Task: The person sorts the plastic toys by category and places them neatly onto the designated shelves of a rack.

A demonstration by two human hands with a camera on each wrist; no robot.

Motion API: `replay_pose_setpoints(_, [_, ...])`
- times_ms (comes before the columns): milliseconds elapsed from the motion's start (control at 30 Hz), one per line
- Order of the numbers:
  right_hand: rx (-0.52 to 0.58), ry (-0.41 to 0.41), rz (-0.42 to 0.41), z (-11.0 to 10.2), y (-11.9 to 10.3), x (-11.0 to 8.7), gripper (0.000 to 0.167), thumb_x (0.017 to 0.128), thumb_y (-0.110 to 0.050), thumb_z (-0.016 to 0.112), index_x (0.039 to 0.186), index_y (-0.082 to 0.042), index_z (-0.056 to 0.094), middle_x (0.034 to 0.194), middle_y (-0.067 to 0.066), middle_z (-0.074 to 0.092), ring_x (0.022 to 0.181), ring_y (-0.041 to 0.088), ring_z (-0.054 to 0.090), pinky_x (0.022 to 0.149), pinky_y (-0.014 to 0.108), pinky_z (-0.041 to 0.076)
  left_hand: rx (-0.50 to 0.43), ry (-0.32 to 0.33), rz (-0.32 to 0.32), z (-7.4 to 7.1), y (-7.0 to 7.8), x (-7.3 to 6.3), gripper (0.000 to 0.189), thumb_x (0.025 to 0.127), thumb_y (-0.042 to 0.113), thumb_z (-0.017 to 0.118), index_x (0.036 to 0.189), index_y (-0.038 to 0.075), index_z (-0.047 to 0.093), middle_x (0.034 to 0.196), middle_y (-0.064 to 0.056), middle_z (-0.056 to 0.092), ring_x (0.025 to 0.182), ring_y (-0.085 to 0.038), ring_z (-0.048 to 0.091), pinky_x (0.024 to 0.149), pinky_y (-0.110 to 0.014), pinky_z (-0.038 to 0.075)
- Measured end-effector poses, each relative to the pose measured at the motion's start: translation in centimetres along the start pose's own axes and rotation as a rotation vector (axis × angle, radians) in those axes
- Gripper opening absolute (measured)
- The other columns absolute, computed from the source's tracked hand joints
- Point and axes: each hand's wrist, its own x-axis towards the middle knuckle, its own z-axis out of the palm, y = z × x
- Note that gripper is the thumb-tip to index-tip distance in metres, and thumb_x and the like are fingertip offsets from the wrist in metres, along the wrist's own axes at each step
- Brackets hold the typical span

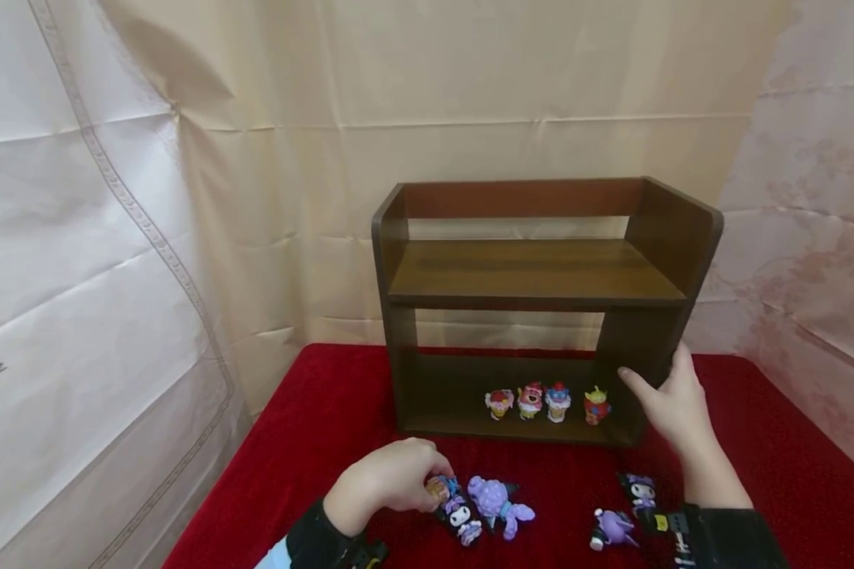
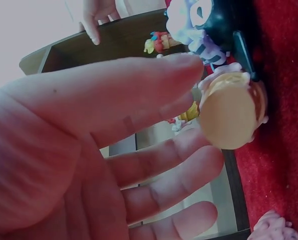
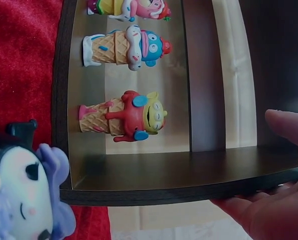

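My left hand (image 1: 391, 478) pinches a small ice-cream-cone figurine (image 1: 438, 490) between thumb and fingertips, low over the red cloth. Its round tan base (image 2: 228, 111) faces the left wrist camera. Right beside it lies a black-hooded figurine (image 1: 461, 518), and a lavender figurine (image 1: 494, 499) lies just to the right. My right hand (image 1: 679, 403) grips the right side panel of the brown wooden shelf (image 1: 537, 302), thumb inside and fingers outside. On the lower board stand several cone figurines, among them a red one with a yellow head (image 3: 136, 115) and a blue-topped one (image 3: 126, 47).
Red cloth (image 1: 313, 427) covers the table. A purple figurine (image 1: 614, 528) and a black-hooded one (image 1: 640, 490) lie by my right forearm. Pale curtains (image 1: 292, 197) hang behind and at both sides. The shelf's upper board (image 1: 534, 269) holds nothing.
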Motion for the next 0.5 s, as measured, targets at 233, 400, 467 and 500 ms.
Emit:
replay_pose_setpoints(233, [0.016, -0.004, -0.007, 0.09, -0.13, 0.08, 0.089, 0.098, -0.027, 0.068, 0.162, -0.009, 0.01, 0.15, 0.033, 0.036, 0.131, 0.057, 0.041, 0.096, 0.075, 0.039, 0.026, -0.025, -0.057, 0.59, -0.11, 0.42, 0.034, 0.083, 0.019, 0.085, 0.115, 0.027, 0.077, 0.104, 0.011, 0.065, 0.091, -0.003, 0.055, 0.081, -0.028, 0.053])
replay_pose_setpoints(400, [0.011, 0.004, -0.014, 0.09, -0.04, 0.03, 0.089, 0.097, -0.026, 0.069, 0.162, -0.008, 0.011, 0.15, 0.034, 0.037, 0.131, 0.057, 0.041, 0.097, 0.075, 0.038, 0.053, -0.028, -0.074, 0.96, 0.01, 0.77, 0.037, 0.081, 0.016, 0.086, 0.116, 0.026, 0.076, 0.106, 0.011, 0.065, 0.096, -0.004, 0.056, 0.085, -0.03, 0.053])
replay_pose_setpoints(467, [0.005, 0.006, -0.014, 0.09, 0.0, 0.0, 0.089, 0.097, -0.026, 0.07, 0.161, -0.007, 0.011, 0.149, 0.034, 0.037, 0.131, 0.057, 0.041, 0.097, 0.074, 0.038, 0.059, -0.031, -0.078, 0.99, 0.16, 0.82, 0.038, 0.081, 0.016, 0.086, 0.116, 0.025, 0.076, 0.106, 0.011, 0.065, 0.096, -0.004, 0.057, 0.085, -0.03, 0.053])
replay_pose_setpoints(500, [0.002, 0.007, -0.012, 0.09, 0.01, -0.01, 0.089, 0.097, -0.026, 0.07, 0.161, -0.007, 0.011, 0.149, 0.034, 0.037, 0.131, 0.058, 0.041, 0.097, 0.074, 0.038, 0.063, -0.033, -0.08, 1.0, 0.22, 0.85, 0.038, 0.08, 0.016, 0.086, 0.116, 0.025, 0.076, 0.106, 0.011, 0.065, 0.096, -0.004, 0.057, 0.085, -0.03, 0.053])
